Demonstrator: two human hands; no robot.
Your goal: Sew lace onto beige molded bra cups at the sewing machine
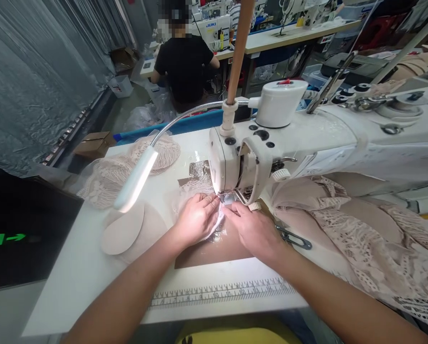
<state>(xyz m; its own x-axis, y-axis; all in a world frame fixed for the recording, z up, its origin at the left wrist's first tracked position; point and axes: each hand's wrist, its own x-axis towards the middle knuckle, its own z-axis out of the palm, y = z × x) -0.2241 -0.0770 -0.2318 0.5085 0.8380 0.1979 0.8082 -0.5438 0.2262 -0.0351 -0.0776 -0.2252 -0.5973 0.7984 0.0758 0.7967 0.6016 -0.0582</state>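
A white sewing machine (225,160) stands over the table, its needle area lit by a lamp. Pale lace fabric (185,192) lies beneath the presser foot. Close to the needle on the left side, my left hand (196,217) presses its closed fingers onto the fabric. My right hand (254,228) pinches the fabric's edge just right of the foot; its fingertips are partly hidden. Under both hands is a brown sheet (214,252) with a shiny covering. Thread snips (297,239) lie beside my right wrist.
Beige cup pads (123,230) and round lace pieces (104,179) lie on the left. Beige lace garments (367,234) are heaped on the right. A lamp (137,179) reaches over the table, and a ruler strip (217,294) runs along its front. A person (183,67) sits ahead.
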